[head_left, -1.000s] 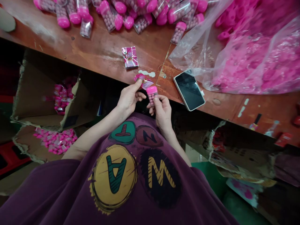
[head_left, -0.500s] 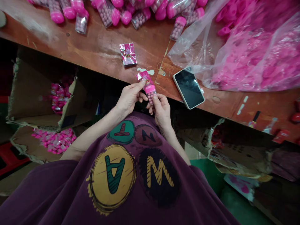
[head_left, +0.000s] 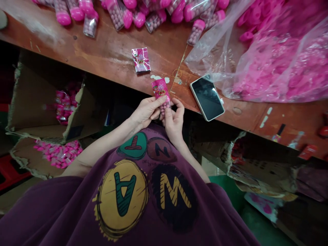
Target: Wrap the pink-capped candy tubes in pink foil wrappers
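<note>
Over the table's near edge, a small clear jar of pink balls (head_left: 163, 108) is between my two hands. A pink printed plastic sleeve (head_left: 160, 86) stands up from its far end and covers the jar's pink cap. My left hand (head_left: 148, 110) pinches the sleeve against the jar with the thumb on top. On the other side my right hand (head_left: 174, 119) grips the jar's lower part, thumb over the balls and fingers curled beneath. Just beyond lies a stack of flat printed sleeves (head_left: 141, 60) on the wooden table (head_left: 107, 58).
A phone (head_left: 207, 97) lies to the right, beside a clear bag of pink plastic parts (head_left: 279, 65). Several filled jars (head_left: 115, 15) line the back. Below the table at left, a cardboard box (head_left: 33, 95) contains pink packages; more pink pieces (head_left: 60, 152) lie in front.
My left hand has slid down from the sleeve's upper part to the jar. The sleeve now sits lower, over the cap that showed before. My right hand keeps its grip on the jar.
</note>
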{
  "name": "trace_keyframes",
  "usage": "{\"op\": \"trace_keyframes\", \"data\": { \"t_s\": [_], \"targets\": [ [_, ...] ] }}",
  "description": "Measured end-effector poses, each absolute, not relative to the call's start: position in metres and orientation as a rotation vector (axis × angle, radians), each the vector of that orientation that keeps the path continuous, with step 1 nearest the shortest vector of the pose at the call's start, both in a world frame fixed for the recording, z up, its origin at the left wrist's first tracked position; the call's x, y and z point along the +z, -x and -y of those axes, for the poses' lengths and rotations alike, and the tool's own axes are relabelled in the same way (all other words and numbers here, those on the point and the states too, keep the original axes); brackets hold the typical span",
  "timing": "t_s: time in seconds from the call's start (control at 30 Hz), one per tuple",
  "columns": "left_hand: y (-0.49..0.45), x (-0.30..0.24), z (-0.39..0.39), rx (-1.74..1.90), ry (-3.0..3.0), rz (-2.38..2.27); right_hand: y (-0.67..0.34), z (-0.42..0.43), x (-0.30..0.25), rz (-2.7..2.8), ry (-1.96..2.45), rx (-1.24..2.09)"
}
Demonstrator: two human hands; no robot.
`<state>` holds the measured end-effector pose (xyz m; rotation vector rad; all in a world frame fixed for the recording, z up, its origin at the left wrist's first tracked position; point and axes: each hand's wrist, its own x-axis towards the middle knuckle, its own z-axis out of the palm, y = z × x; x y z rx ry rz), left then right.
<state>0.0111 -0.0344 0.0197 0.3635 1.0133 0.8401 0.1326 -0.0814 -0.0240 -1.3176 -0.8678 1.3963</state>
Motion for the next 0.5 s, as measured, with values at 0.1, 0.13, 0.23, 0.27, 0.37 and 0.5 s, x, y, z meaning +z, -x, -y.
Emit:
{"op": "trace_keyframes", "data": {
  "t_s": [0.1,0.13,0.23,0.27,0.37,0.5],
  "targets": [
    [-0.009,0.018,0.035,0.794,-0.397,-0.962,-0.135,0.077,-0.023,0.800,1.262,1.481],
    [-0.009,0.017,0.035,0.783,-0.403,-0.962,-0.136,0.076,-0.024,0.808,1.256,1.478],
    [-0.010,0.017,0.038,0.750,-0.404,-0.968,-0.137,0.076,-0.030,0.887,1.301,1.401],
    [-0.011,0.018,0.039,0.743,-0.395,-0.971,-0.137,0.076,-0.032,0.911,1.320,1.371],
    [-0.009,0.020,0.038,0.725,-0.361,-0.977,-0.138,0.076,-0.035,0.917,1.328,1.381],
    [-0.001,0.021,0.032,0.749,-0.325,-0.998,-0.139,0.073,-0.031,0.886,1.307,1.476]
  ]
}}
